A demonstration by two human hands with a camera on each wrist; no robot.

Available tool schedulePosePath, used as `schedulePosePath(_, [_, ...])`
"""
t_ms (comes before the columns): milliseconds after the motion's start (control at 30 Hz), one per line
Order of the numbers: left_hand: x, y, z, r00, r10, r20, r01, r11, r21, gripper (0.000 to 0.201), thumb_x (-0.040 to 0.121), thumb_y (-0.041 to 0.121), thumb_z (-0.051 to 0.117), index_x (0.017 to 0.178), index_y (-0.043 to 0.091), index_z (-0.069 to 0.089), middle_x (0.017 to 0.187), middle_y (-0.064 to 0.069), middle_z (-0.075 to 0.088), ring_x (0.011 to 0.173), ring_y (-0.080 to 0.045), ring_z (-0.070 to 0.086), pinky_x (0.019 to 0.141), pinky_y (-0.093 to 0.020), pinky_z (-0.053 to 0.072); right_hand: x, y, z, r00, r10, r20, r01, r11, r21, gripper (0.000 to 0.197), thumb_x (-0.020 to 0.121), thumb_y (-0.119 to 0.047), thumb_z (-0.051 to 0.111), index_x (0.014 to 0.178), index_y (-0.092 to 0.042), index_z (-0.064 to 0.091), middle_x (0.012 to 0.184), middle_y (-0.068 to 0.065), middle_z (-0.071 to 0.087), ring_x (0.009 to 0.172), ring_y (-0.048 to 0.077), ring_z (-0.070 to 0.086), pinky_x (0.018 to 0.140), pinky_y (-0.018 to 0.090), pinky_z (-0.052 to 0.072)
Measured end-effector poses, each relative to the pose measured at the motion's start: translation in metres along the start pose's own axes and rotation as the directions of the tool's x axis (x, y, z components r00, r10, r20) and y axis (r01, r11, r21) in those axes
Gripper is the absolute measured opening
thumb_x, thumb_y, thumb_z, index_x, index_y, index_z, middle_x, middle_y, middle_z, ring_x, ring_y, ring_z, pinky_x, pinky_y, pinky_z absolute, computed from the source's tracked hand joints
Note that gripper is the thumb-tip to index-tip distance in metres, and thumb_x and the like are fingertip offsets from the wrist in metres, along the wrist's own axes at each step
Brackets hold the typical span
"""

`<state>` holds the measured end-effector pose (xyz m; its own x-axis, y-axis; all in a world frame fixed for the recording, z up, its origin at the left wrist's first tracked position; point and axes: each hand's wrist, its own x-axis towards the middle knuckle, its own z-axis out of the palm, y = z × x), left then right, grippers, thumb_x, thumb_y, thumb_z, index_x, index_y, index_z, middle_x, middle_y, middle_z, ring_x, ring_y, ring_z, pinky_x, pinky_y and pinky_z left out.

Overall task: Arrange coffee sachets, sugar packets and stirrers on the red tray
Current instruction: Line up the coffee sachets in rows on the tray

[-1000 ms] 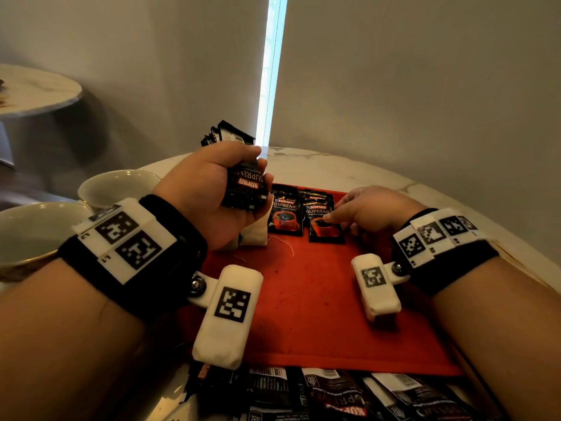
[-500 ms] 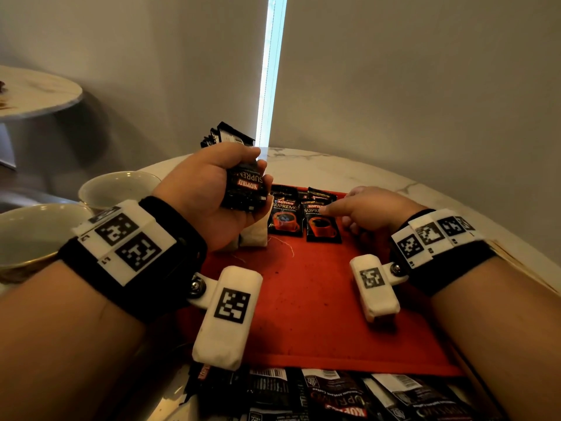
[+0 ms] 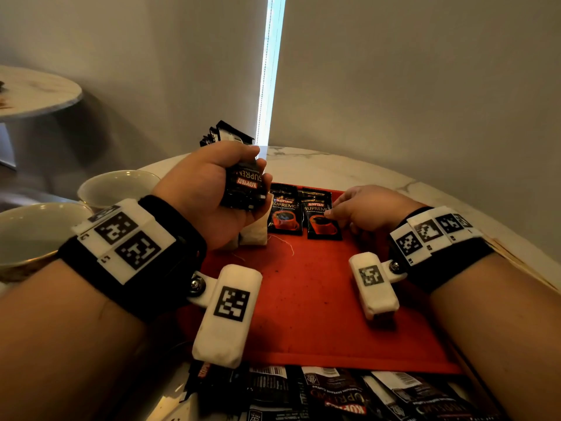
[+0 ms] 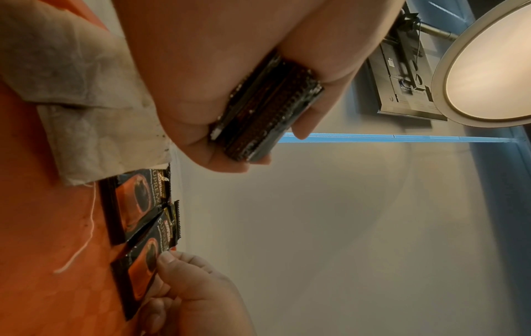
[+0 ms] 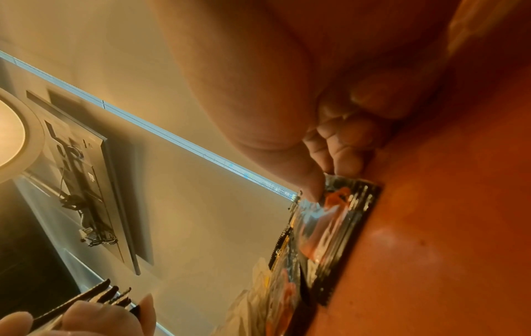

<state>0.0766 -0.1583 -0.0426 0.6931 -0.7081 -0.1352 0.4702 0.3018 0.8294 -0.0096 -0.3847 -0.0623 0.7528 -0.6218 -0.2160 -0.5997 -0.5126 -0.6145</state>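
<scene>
Head view: right hand (image 3: 368, 209) is pinching the second sachet (image 3: 321, 218) at centre frame on the red tray (image 3: 318, 299); left hand (image 3: 209, 192), gripping the spare stack (image 3: 246, 185), is hovering just left.

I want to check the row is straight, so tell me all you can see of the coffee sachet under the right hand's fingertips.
The right-hand coffee sachet is a glossy black foil packet printed with KOPIKO SUPREMO and a red cup, with serrated ends. It lies face up at the far end of the red tray, slightly skewed. Its left edge overlaps its neighbour sachet. The right hand pinches its right edge with thumb and fingertips.
</scene>
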Motion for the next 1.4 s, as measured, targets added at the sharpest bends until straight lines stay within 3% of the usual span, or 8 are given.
schedulePosePath(167, [-0.002,0.001,0.002,0.999,-0.037,-0.001,0.036,0.999,-0.02,0.035,0.086,0.033,0.069,0.11,0.011,0.058,0.087,-0.003,0.061,0.069,-0.015,0.061,0.062,-0.029,0.053,0.003,0.002,0.0,0.998,0.048,0.045,-0.053,0.991,0.121,0.019,0.093,-0.031,0.067,0.094,-0.012,0.065,0.066,0.001,0.056,0.054,0.014,0.046,0.049,0.028,0.035])
schedulePosePath(333, [-0.004,0.002,0.002,0.994,-0.101,0.044,0.103,0.993,-0.048,0.074,0.073,0.059,0.072,0.124,0.008,0.059,0.098,-0.008,0.058,0.069,-0.016,0.058,0.06,-0.03,0.049,0.003,-0.002,-0.005,0.999,0.024,-0.028,-0.022,0.998,0.058,0.031,0.092,-0.038,0.067,0.099,-0.008,0.062,0.077,0.007,0.057,0.063,0.019,0.051,0.053,0.03,0.04])
schedulePosePath(600, [-0.005,0.002,0.001,0.979,-0.155,0.135,0.17,0.979,-0.115,0.05,0.088,0.033,0.043,0.12,0.0,0.06,0.091,-0.012,0.064,0.068,-0.02,0.061,0.059,-0.027,0.051,-0.031,-0.026,-0.02,0.955,-0.295,-0.032,0.289,0.903,0.318,0.023,0.087,-0.017,0.074,0.107,-0.02,0.063,0.086,0.005,0.059,0.056,0.012,0.048,0.047,0.028,0.038])
schedulePosePath(767, [-0.006,0.0,0.003,0.983,-0.093,0.158,0.107,0.99,-0.087,0.039,0.097,0.023,0.038,0.12,-0.002,0.058,0.095,-0.02,0.073,0.076,-0.029,0.075,0.065,-0.04,0.062,-0.064,-0.047,-0.017,0.777,-0.63,-0.009,0.591,0.724,0.355,0.047,0.076,-0.01,0.079,0.112,-0.039,0.072,0.116,0.001,0.065,0.089,0.016,0.062,0.081,0.033,0.059])
schedulePosePath(933, [-0.003,-0.001,0.004,0.99,-0.074,0.121,0.081,0.995,-0.055,0.03,0.097,0.016,0.041,0.119,0.003,0.057,0.091,-0.019,0.072,0.07,-0.026,0.072,0.063,-0.037,0.061,-0.066,-0.048,-0.01,0.736,-0.676,-0.031,0.654,0.697,0.294,0.046,0.075,-0.01,0.081,0.105,-0.044,0.074,0.108,-0.003,0.068,0.108,0.02,0.06,0.092,0.046,0.058])
schedulePosePath(1100, [0.0,-0.002,0.001,0.989,-0.088,0.12,0.092,0.995,-0.029,0.042,0.098,0.016,0.042,0.136,0.0,0.049,0.104,-0.021,0.071,0.077,-0.029,0.074,0.064,-0.039,0.061,-0.068,-0.05,-0.009,0.684,-0.724,-0.085,0.729,0.681,0.063,0.04,0.063,-0.039,0.088,0.097,-0.054,0.071,0.113,-0.023,0.06,0.1,-0.007,0.055,0.079,0.02,0.048])
schedulePosePath(1200, [0.0,-0.002,0.0,0.989,-0.094,0.118,0.094,0.996,0.004,0.043,0.099,0.016,0.042,0.138,-0.001,0.049,0.11,-0.022,0.069,0.078,-0.03,0.074,0.064,-0.039,0.061,-0.069,-0.051,-0.006,0.656,-0.747,-0.105,0.751,0.66,-0.004,0.04,0.069,-0.029,0.087,0.095,-0.053,0.071,0.123,-0.015,0.054,0.105,-0.009,0.052,0.077,0.008,0.042])
schedulePosePath(1400, [0.003,-0.003,0.0,0.986,-0.1,0.136,0.099,0.995,0.015,0.029,0.099,0.022,0.044,0.122,0.009,0.056,0.092,-0.012,0.067,0.072,-0.021,0.07,0.061,-0.036,0.059,-0.062,-0.049,0.001,0.631,-0.741,-0.229,0.775,0.612,0.155,0.02,0.077,-0.026,0.077,0.091,-0.04,0.075,0.099,-0.009,0.069,0.089,0.004,0.065,0.078,0.028,0.055])
